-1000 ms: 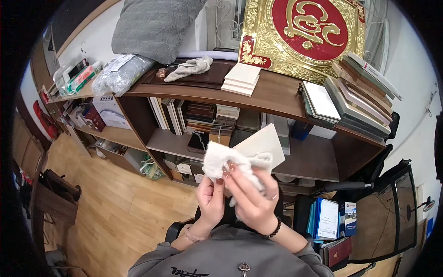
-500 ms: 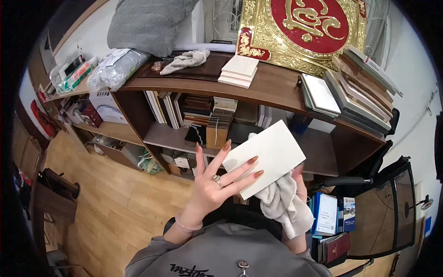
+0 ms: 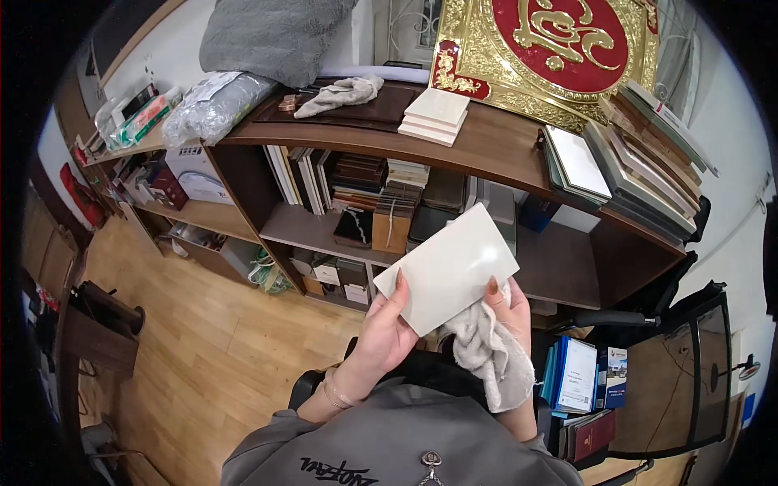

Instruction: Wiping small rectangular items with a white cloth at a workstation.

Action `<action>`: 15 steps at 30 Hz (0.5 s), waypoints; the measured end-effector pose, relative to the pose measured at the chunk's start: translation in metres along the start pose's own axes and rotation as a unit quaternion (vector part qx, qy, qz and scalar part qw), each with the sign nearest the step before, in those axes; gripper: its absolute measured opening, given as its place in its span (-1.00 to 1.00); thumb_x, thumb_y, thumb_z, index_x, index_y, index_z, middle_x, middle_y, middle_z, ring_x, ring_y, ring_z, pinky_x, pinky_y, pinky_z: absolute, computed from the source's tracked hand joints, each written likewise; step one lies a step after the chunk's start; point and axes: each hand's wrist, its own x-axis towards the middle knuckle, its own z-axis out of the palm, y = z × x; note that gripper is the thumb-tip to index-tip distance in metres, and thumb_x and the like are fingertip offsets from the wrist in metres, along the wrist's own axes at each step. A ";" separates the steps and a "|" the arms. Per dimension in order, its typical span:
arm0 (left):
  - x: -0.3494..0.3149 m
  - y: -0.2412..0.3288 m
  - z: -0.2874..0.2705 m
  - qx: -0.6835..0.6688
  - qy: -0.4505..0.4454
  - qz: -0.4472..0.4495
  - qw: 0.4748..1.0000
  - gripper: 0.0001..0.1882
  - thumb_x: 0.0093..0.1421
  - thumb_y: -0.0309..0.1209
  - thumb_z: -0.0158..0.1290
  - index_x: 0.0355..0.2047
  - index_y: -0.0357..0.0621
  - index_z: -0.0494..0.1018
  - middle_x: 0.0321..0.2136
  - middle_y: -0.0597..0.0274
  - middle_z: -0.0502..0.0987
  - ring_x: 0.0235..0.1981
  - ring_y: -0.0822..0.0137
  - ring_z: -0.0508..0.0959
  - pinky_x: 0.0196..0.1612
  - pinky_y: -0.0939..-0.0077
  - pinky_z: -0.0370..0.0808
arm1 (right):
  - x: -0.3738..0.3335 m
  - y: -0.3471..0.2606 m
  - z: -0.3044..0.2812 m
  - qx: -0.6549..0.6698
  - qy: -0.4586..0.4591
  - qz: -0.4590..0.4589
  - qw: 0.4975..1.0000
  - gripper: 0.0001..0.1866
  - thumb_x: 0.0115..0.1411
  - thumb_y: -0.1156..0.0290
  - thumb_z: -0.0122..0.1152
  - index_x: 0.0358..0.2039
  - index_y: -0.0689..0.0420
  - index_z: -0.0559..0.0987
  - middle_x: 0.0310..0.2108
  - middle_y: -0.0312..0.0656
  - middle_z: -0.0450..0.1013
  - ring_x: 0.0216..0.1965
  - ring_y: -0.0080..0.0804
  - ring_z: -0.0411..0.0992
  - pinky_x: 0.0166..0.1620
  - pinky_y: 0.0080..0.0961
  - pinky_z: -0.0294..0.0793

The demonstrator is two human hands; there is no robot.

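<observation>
A glossy off-white rectangular tile (image 3: 450, 267) is held tilted in front of my chest, light glinting on its face. My left hand (image 3: 387, 334) grips its lower left corner, thumb on top and fingers underneath. At the right edge, my right hand (image 3: 512, 308) pinches the tile with its thumb on the face. A light grey cloth (image 3: 490, 356) hangs from that same hand, bunched below the tile's edge. The fingers under the tile are hidden.
Ahead stands a dark brown shelf unit (image 3: 494, 158). On its top lie a stack of white tiles (image 3: 433, 116), another grey cloth (image 3: 342, 95), a framed red-and-gold panel (image 3: 551, 61) and leaning sample boards (image 3: 644, 174). Blue folders (image 3: 574, 374) stand at right, beside a mesh-backed chair (image 3: 668, 373).
My left hand has gone from spread fingers across the tile's face to gripping its lower left corner. The right thumb now shows on top. The tile has shifted slightly left.
</observation>
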 end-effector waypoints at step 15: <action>-0.010 -0.008 -0.014 0.106 -0.063 0.090 0.988 -0.52 0.32 -0.28 -0.25 0.16 -0.29 0.04 0.10 0.13 0.25 0.12 0.29 0.29 0.15 0.35 0.26 | -0.024 0.019 0.036 -0.557 -0.137 -0.503 0.646 -0.49 -0.14 0.74 -0.10 -0.09 0.29 0.47 0.02 0.02 0.34 0.14 0.07 0.18 0.16 -0.18 0.16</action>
